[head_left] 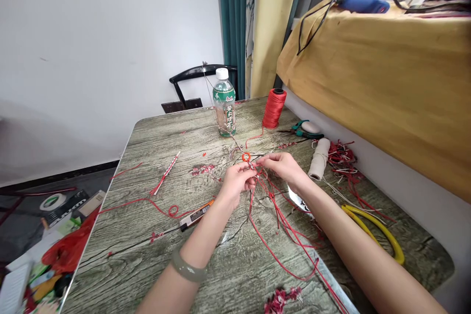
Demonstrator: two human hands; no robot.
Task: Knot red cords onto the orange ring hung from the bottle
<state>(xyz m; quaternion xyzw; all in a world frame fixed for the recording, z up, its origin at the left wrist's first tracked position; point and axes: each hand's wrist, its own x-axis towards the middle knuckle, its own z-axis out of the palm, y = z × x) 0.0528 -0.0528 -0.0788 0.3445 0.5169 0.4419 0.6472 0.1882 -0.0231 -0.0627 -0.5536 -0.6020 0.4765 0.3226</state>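
Near the middle of the table, my left hand (pixel 238 182) pinches the knotted part of some red cords. My right hand (pixel 281 166) is closed at the fingertips on a red cord just to the right of it. An orange ring (pixel 246 156) sits at the top of the knotted work, and a thin line runs from it up toward the bottle (pixel 224 108). Long red cords (pixel 270 254) hang from the work and trail over the table toward the front right. Between the fingers the knot itself is partly hidden.
A red thread spool (pixel 274 109), green-handled pliers (pixel 305 130), a white spool (pixel 320 159) and tangled cords (pixel 340 157) lie at the right. Yellow-handled tool (pixel 379 230) is at the right edge. A cutter (pixel 196 216) and a braided piece (pixel 165 173) lie left. Table (pixel 154 132) has a wood pattern.
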